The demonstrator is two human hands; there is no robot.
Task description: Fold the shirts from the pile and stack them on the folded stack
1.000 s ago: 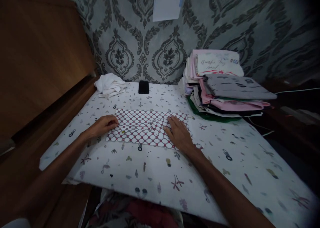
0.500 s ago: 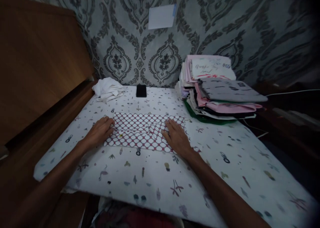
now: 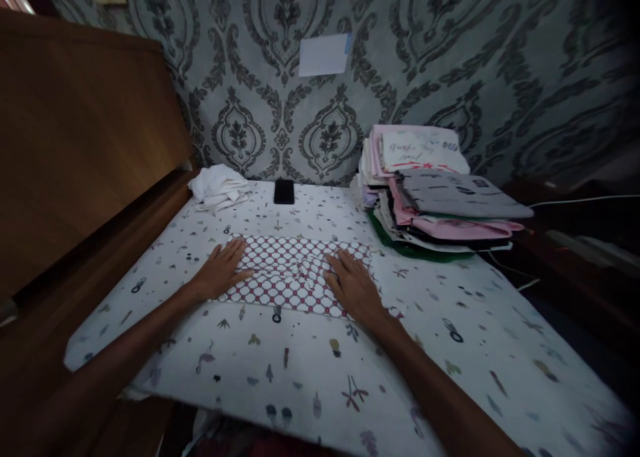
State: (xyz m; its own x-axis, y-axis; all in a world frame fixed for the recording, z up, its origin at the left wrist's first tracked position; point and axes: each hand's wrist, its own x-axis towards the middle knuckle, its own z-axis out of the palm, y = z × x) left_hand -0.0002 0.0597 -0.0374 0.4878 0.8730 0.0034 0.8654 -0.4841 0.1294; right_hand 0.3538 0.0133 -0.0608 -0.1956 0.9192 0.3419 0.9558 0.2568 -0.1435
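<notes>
A folded cloth, white with a dark red lattice pattern, lies flat on the printed table cover. It looks like a garment, though its kind is not plain. My left hand rests palm down on its left end, fingers stretched and thumb apart. On the right part of the cloth lies my right hand, also flat with fingers spread. Some small creases and a raised fold show in the cloth just left of my right fingers. Neither hand grips anything.
A tall stack of folded clothes stands at the back right. A dark phone lies near the wall, with a crumpled white cloth to its left. Brown wooden furniture borders the left side. White paper hangs on the wall.
My left hand has shifted from the cloth's left edge onto its surface, and its fingers have spread. My right hand stays nearly in place. The view has tilted up slightly.
</notes>
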